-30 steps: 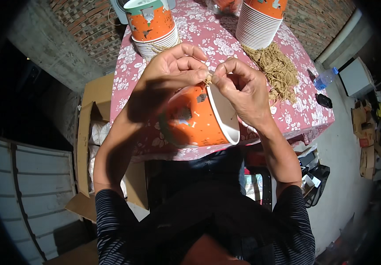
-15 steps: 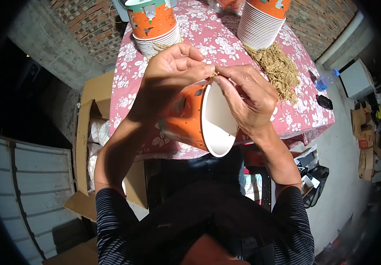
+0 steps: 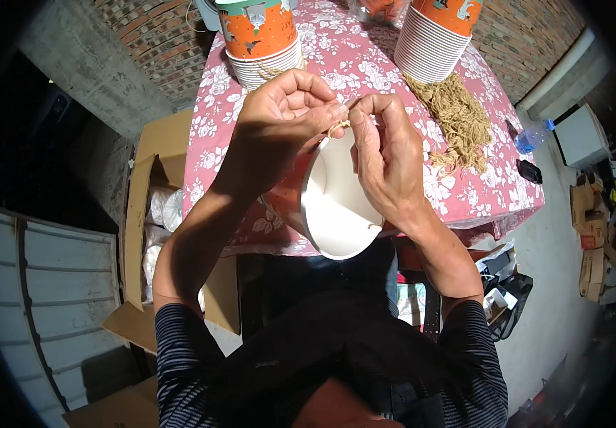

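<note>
An orange paper bucket with a white inside hangs tilted at the table's near edge, its mouth turned toward the right. At the top of its rim a short loop of tan cord shows. My left hand pinches the cord between thumb and forefinger, the other fingers curled loosely. My right hand pinches close beside it, thumb and forefinger meeting at the cord. The fingertips hide the cord's ends, and my left hand and wrist cover part of the bucket's orange outside.
Stacked orange buckets stand at the back left, and another stack at the back right. A heap of tan cords lies on the flowered tablecloth. Right of it are a plastic bottle and a black object. An open carton stands left.
The bucket has swung so its mouth faces me more, showing more white inside. My right hand has shifted left and turned more upright; a cord loop now shows at the rim.
</note>
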The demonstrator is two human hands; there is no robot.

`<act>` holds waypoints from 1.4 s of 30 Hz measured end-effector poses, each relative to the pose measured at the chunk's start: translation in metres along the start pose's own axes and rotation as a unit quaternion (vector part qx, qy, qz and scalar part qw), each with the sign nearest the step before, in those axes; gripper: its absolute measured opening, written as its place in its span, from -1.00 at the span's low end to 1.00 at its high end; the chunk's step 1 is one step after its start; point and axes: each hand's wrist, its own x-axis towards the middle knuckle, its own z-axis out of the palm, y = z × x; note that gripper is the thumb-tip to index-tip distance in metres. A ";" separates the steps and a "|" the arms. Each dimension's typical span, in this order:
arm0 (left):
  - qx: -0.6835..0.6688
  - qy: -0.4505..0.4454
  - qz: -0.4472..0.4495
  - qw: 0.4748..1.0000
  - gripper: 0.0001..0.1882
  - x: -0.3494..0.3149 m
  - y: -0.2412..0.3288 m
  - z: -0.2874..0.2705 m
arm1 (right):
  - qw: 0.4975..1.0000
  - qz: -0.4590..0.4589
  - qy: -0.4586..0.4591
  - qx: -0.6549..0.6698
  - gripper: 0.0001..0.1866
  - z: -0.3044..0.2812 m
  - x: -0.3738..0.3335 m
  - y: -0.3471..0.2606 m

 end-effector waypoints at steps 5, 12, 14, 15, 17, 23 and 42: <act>-0.001 0.000 -0.008 1.000 -0.74 0.000 0.000 -0.004 | 0.996 -0.053 0.007 -0.069 -0.91 0.004 0.004 -0.011; -0.019 0.001 0.000 1.000 -0.72 -0.005 0.002 -0.007 | 0.999 0.031 -0.020 -0.013 -0.91 0.009 0.004 -0.020; -0.036 0.015 0.001 0.999 -0.72 -0.006 0.003 -0.009 | 0.999 0.035 -0.019 0.016 -0.91 0.011 0.005 -0.020; -0.040 0.004 0.004 0.999 -0.72 -0.007 0.002 -0.012 | 1.000 0.003 -0.012 0.011 -0.91 0.014 0.006 -0.016; -0.043 -0.005 0.008 0.999 -0.73 -0.009 0.003 -0.016 | 1.000 -0.029 -0.007 0.008 -0.92 0.016 0.009 -0.014; -0.027 0.014 0.010 0.999 -0.75 -0.016 0.014 -0.016 | 0.997 -0.076 -0.010 -0.010 -0.92 0.021 0.014 -0.017; -0.038 -0.052 -0.014 0.998 -0.72 -0.016 0.013 -0.032 | 0.933 0.190 -0.132 0.275 -0.89 -0.005 0.023 -0.021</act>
